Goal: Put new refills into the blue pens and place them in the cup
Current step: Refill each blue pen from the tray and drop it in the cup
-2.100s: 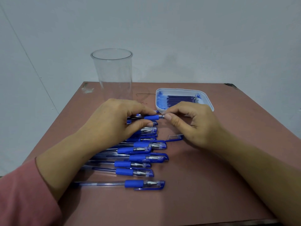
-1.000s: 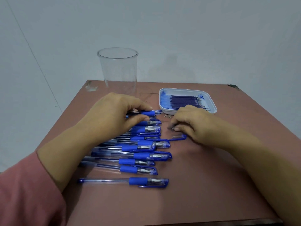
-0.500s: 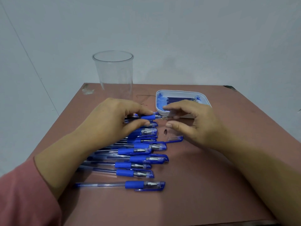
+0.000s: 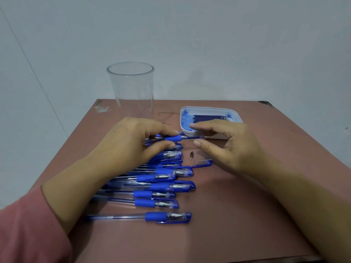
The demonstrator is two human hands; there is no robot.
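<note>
My left hand grips a blue pen by its rubber grip, above the far end of the row of pens. A thin dark refill sticks out of the pen's open front end to the right. My right hand has its forefinger above and thumb below that refill, with a gap between them and no clear touch. The pen's small metal tip and clear cap lie on the table under the right hand. A clear, empty cup stands at the back left.
Several capped blue pens lie side by side on the brown table, tips to the right. A white tray with several dark refills sits at the back, just behind my right hand. A pale wall rises behind the table.
My right hand went down to the table beside the cap, left the metal tip there and came back up to the pen's front end. The refill now sticks out of the pen.
</note>
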